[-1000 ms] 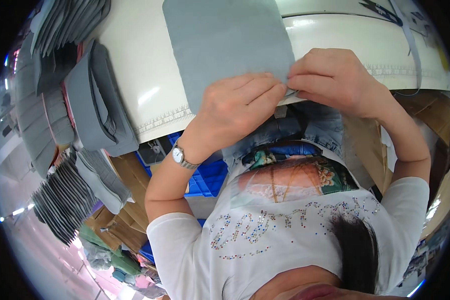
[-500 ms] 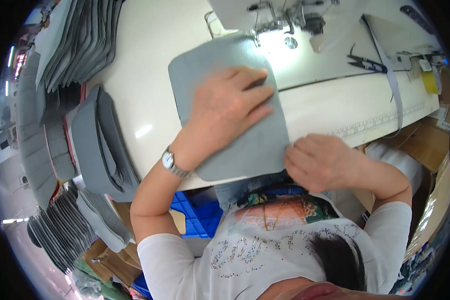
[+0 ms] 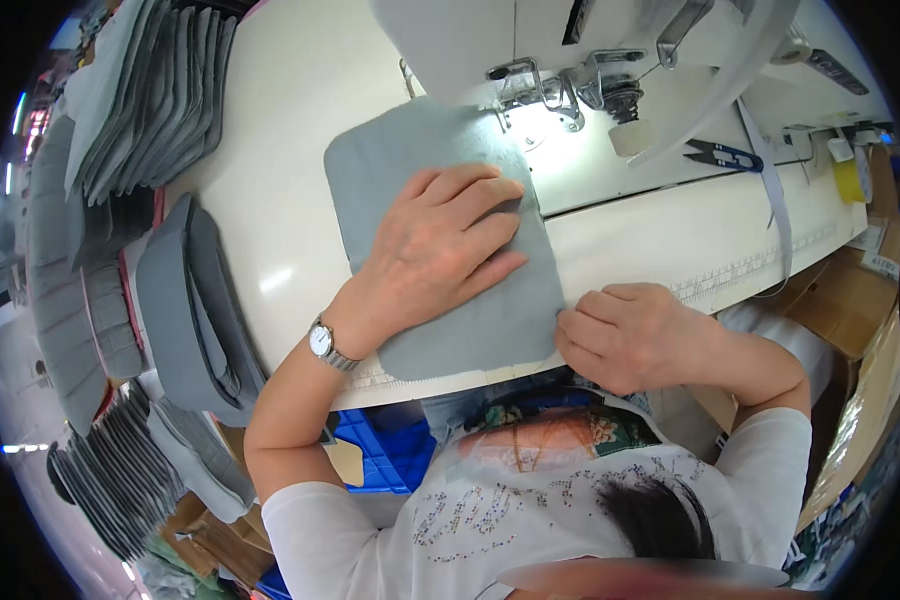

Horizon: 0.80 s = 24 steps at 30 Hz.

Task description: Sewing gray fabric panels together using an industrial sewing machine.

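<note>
Now, grey panel (image 3: 470,325): lying on the white tabletop (image 3: 280,230), long axis pointing away toward the sewing machine (image 3: 450,50) and leaning a little left; I've got its far right corner right beside the foot (image 3: 503,122), though whether it's under, I can't tell from here.

Left hand (image 3: 440,235): palm down over the panel's middle, fingers slightly apart, grip closed on nothing; of the two, it's nearer the foot.

Right hand (image 3: 620,335): down by the near end of the panel's right side, fingers bunched together at the edge; I can't make out whether that grip pinches the cloth.

Right side edge: that's the line that counts, I'd judge, running from the foot down to the right fingertips, with the left hand just inside it.

Against a second ago: both hands met at the near edge then; now the left is spread over the middle, the right works that edge alone, and the machine's head has come into my view.
</note>
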{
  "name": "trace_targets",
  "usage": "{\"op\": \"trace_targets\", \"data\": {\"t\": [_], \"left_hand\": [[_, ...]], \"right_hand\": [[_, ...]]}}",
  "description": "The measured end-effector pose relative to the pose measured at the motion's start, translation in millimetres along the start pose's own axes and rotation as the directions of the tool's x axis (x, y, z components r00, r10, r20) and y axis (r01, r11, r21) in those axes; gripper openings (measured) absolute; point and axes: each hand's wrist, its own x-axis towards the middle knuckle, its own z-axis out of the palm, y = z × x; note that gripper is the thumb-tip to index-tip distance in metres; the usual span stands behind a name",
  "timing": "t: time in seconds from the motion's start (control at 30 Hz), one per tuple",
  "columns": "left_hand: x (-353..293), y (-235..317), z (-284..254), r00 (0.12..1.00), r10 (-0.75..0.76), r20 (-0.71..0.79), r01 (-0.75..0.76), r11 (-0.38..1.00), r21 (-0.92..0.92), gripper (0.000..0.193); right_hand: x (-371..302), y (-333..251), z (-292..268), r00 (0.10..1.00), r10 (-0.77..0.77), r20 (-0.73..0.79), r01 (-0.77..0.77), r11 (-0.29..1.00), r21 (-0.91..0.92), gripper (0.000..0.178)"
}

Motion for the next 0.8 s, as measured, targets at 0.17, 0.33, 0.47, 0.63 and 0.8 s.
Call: {"op": "trace_targets", "data": {"t": [0.17,0.33,0.47,0.63,0.8], "left_hand": [[4,2,-4,0.999,0.023,0.029,-0.022,1.000,-0.015,0.037],[5,6,-9,0.996,0.011,0.090,-0.014,0.999,0.031,0.044],[6,2,-8,0.996,-0.014,0.088,0.012,0.999,0.034,0.041],[9,-10,-1,0.999,0.002,0.033,-0.004,0.998,0.055,0.034],[17,-27,-3,0.998,-0.047,0.029,0.046,0.999,0.028,0.027]], "right_hand": [[3,-1,2,0.998,-0.022,-0.064,0.018,0.998,-0.057,0.012],[2,4,8,0.992,-0.042,-0.115,0.030,0.994,-0.107,0.012],[5,13,7,0.991,-0.023,-0.129,0.012,0.996,-0.084,0.012],[8,36,-3,1.000,-0.001,-0.020,0.000,0.998,-0.058,0.023],[13,58,-5,1.000,0.013,-0.002,-0.013,0.998,-0.059,0.025]]}}
